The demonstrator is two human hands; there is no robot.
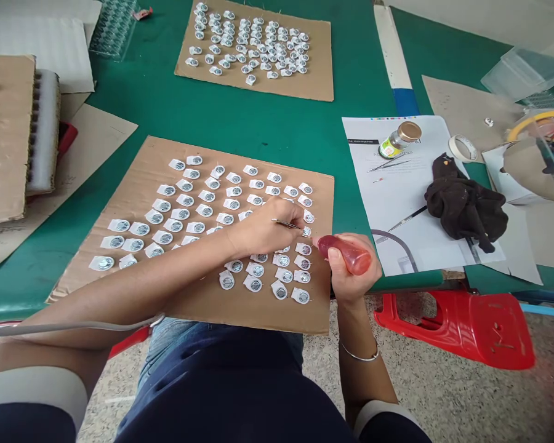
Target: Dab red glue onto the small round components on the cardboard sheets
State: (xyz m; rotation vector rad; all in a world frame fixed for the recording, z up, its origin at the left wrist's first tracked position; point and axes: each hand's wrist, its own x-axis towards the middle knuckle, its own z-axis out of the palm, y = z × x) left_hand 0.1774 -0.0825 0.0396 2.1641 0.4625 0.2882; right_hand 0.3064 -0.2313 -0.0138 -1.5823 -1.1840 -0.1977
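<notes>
Two hands meet over one little white part

The left hand [268,229] pinches a thin metal tool [282,222], maybe tweezers; the fingers hide too much to be sure. The right hand [357,271] is wrapped around a soft red squeeze bottle [346,251], with its narrow end pointing toward the left hand. Between the two, by the tool's tip, sits a small white part with a round silver middle [306,232]. I can't tell if the tip touches it.

The step looks like dabbing something from the bottle onto this one part while the tool helps. The next move seems to call for a light squeeze and a steady tool, so the close neighbors don't get bumped.

Under both hands lies a cardboard sheet [268,312] with many more of these parts in rows. Past the hands, farther up the green table [277,117], is a second cardboard sheet [321,71] full of them. Right of the bottle are a black cloth [464,200] and a glass jar [399,140] on printed paper [373,203].
</notes>
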